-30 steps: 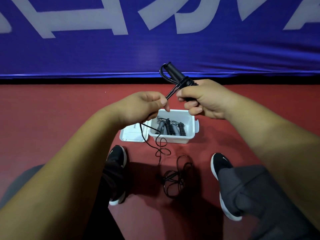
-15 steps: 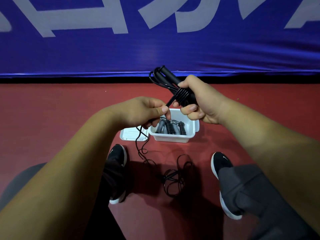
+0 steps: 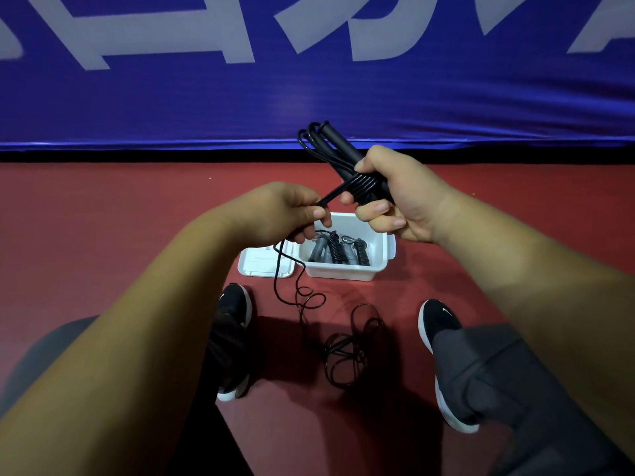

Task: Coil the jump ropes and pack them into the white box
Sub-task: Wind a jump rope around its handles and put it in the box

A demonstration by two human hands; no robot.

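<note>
My right hand (image 3: 402,201) grips a black jump rope bundle (image 3: 338,156), handles and folded loops pointing up and left, with several turns of cord wound round it. My left hand (image 3: 285,214) pinches the free cord just left of the windings. From that hand the loose cord (image 3: 299,297) hangs down to the red floor and runs into a tangle (image 3: 350,352) between my shoes. The white box (image 3: 343,269) stands open on the floor under my hands, with coiled grey and black ropes (image 3: 338,250) inside.
The box lid (image 3: 264,266) lies flat against the box's left side. My black shoes (image 3: 233,304) (image 3: 438,324) flank the loose cord. A blue banner (image 3: 309,80) with white lettering closes off the far side of the red floor (image 3: 103,218).
More cord has been wound round the bundle. The bundle in my right hand has tilted further upright, and the hanging cord has swung and shifted on the floor.
</note>
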